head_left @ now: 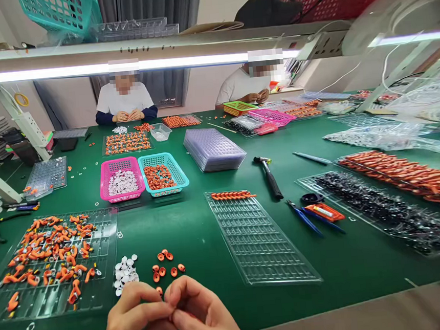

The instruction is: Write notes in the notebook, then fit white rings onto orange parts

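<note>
Left hand: your left hand (135,321) is at the bottom edge, fingers curled closed, tips pinched against the tips of the other hand.
Right hand: your right hand (204,315) has its fingers closed too, pressing on the same spot.
Small part: it is hidden between your fingertips; I cannot tell its long axis or which way it points.
Orange rings: the orange rings (167,267) lie loose on the green table (348,267), just above your hands.
White discs: the white discs (124,273) are in a pile just left of the rings.
Tray: the clear tray (261,243) lies to the right, long axis going away from you.
</note>
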Demonstrator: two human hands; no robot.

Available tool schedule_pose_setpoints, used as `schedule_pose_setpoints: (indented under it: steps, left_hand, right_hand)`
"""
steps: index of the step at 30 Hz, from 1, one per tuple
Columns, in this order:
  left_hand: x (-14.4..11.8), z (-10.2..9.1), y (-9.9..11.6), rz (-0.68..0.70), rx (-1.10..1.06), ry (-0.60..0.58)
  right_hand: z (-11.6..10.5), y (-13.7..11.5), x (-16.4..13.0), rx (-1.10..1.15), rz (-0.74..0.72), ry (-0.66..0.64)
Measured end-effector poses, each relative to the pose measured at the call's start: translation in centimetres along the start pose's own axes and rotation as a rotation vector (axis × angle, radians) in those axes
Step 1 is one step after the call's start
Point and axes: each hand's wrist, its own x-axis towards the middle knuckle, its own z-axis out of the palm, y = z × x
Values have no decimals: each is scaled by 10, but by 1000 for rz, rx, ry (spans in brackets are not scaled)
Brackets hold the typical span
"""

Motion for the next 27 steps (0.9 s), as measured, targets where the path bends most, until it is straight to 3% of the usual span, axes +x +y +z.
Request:
schedule_pose_setpoints:
  steps: [6, 11, 17, 21, 27]
  left_hand:
    - [4, -7, -4, -285, -218, 9]
    - [5, -13, -13, -330, -253, -7]
    - [5, -9, -2, -366, -240, 72]
    - [8, -3, 9, -509, -337, 171]
    - [11, -4, 9, -714, -605, 97]
  right_hand:
    - [-7, -19, 6, -98, 51, -106]
    - [-12, -26, 12, -206, 101, -176]
    - [-11, -10, 10, -19, 127, -130]
    - [-9, -3, 10, 127, 116, -87]
    - [-5, 6, 12, 344, 174, -43]
